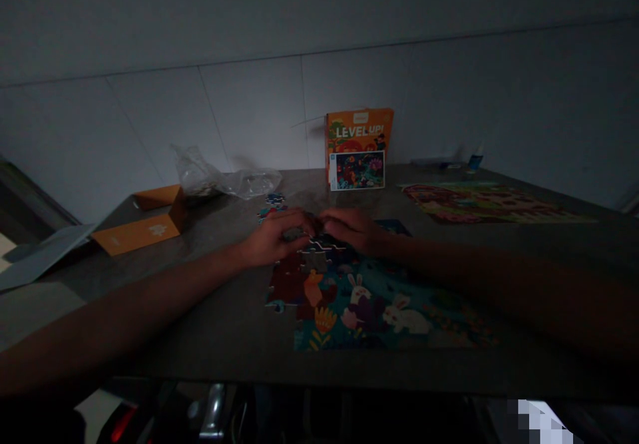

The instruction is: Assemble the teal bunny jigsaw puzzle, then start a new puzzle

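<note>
A partly joined jigsaw puzzle with white rabbits and flowers lies on the grey table in front of me. At its far left part, my left hand has its fingers curled, with the thumb toward the middle. Close against it, my right hand is bent over from the other side. Between them, puzzle pieces with pale edges are gripped; dim light and the fingers hide their exact outline. Just in front of the hands, a gap in the picture shows grey table. Several loose pieces lie beyond my left hand.
An orange "LEVEL UP!" box stands at the wall, with a picture card leaning on it. An open orange box and clear plastic bags lie left. Another puzzle lies flat right; a small blue bottle stands behind.
</note>
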A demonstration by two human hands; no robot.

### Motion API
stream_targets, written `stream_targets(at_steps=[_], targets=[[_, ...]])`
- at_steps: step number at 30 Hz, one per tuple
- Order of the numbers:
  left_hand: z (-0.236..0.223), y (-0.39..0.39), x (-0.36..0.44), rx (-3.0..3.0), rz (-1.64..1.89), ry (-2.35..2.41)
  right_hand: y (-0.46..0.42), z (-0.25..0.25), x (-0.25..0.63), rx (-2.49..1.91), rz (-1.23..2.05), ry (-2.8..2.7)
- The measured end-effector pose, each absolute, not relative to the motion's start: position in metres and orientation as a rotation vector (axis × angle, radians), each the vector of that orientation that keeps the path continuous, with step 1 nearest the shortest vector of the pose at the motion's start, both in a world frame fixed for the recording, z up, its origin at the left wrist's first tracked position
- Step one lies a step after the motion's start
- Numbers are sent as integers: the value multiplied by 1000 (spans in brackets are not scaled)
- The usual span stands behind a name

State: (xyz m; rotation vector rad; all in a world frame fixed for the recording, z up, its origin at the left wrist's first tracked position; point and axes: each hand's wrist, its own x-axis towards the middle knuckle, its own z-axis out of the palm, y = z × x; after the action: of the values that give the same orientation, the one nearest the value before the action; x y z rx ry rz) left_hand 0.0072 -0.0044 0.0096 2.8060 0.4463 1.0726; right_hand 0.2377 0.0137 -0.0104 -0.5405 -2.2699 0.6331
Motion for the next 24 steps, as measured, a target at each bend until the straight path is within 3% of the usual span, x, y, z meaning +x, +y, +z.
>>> stream_targets(at_steps=[7, 15, 24], targets=[[9, -3, 5, 2966, 1042, 416, 19, -15, 237, -582, 612, -2334], [5, -2, 6, 2684, 1007, 838, 18, -15, 235, -674, 701, -2197], [5, -1, 9, 2484, 1004, 802, 18, -14, 236, -639, 695, -2161]])
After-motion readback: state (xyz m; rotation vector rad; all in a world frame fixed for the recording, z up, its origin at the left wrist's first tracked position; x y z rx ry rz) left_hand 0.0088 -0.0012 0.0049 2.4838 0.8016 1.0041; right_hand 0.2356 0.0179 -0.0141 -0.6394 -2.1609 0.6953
